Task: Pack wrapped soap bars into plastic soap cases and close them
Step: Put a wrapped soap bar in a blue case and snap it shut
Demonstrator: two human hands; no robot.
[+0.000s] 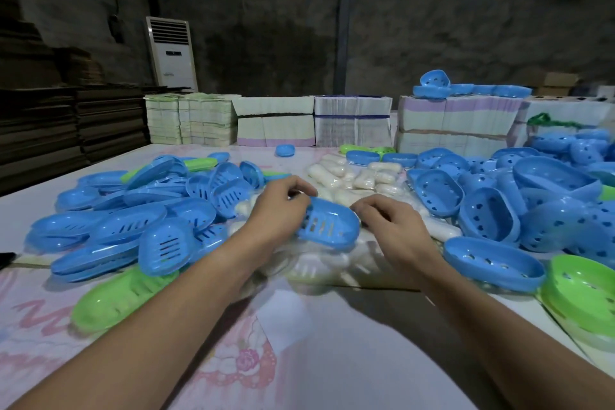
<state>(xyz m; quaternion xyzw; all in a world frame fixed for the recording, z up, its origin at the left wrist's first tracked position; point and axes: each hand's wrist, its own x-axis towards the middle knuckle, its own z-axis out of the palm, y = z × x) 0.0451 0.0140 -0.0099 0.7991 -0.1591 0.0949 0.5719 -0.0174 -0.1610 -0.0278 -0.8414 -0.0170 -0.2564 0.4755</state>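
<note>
Near the middle of the table (332,359), the left hand (278,206) grips one end of a blue slotted case half (327,225), and the right hand (387,221) pinches the other end. Wrapped soap bars (357,175) lie just behind. I judge both ends should be pressed evenly, so the halves close straight.

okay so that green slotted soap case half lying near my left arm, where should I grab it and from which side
Probably across its long rims near the middle, coming down from above. The green slotted plastic case half lies open side up on the table's patterned cover, its near end free, its far end tucked under a blue slotted plastic case half, so slide it toward you.
</note>
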